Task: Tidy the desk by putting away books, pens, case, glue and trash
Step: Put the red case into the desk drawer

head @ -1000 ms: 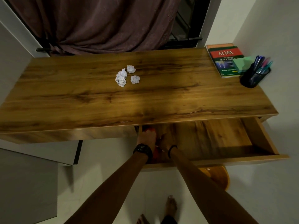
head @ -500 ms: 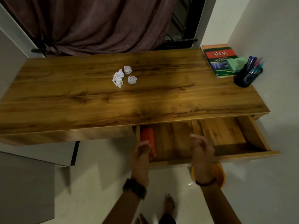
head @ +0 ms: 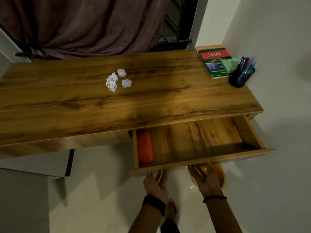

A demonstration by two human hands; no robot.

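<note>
- While you look down at the desk (head: 151, 105), four crumpled paper balls (head: 117, 80) sit bunched together left of centre on the wooden top.
- Your drawer (head: 202, 163) stands pulled out under the right half of the desk, and the orange case (head: 145, 149) lies lengthwise against its left wall.
- Your left hand (head: 155, 183) reaches up to the drawer's near front edge, fingers loosely spread, holding nothing you can see.
- Your right hand (head: 206, 179) hovers just below that same edge over an orange bin (head: 220, 175) on the floor, fingers open and empty.
- At the far right corner, the books (head: 214, 61) lie stacked, with the black holder of pens (head: 241, 77) just beside them.
</note>
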